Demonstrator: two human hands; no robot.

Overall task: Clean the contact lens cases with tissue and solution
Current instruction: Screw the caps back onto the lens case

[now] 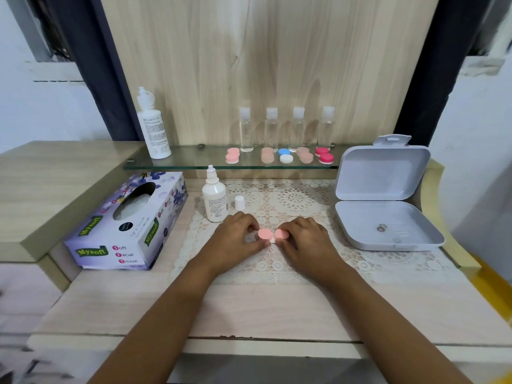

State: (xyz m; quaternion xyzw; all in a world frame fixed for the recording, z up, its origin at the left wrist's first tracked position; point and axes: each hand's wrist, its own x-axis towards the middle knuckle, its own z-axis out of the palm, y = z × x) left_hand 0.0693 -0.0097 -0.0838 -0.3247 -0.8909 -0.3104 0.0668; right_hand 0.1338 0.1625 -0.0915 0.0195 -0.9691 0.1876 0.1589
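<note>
A pink contact lens case (270, 235) with a white base lies on the lace mat (304, 206) between my hands. My left hand (235, 242) pinches its left pink cap, and my right hand (302, 239) grips the right cap, which is tilted. A small white solution bottle (214, 198) stands uncapped just behind my left hand, its white cap (239, 202) beside it. The tissue box (130, 225) lies to the left, with tissue showing in its opening.
On the glass shelf (194, 162) stand a tall white bottle (153, 128), several clear bottles (285, 128) and several more lens cases (282, 156) in pink, beige, blue-white and red. An open grey plastic box (385, 206) sits at the right.
</note>
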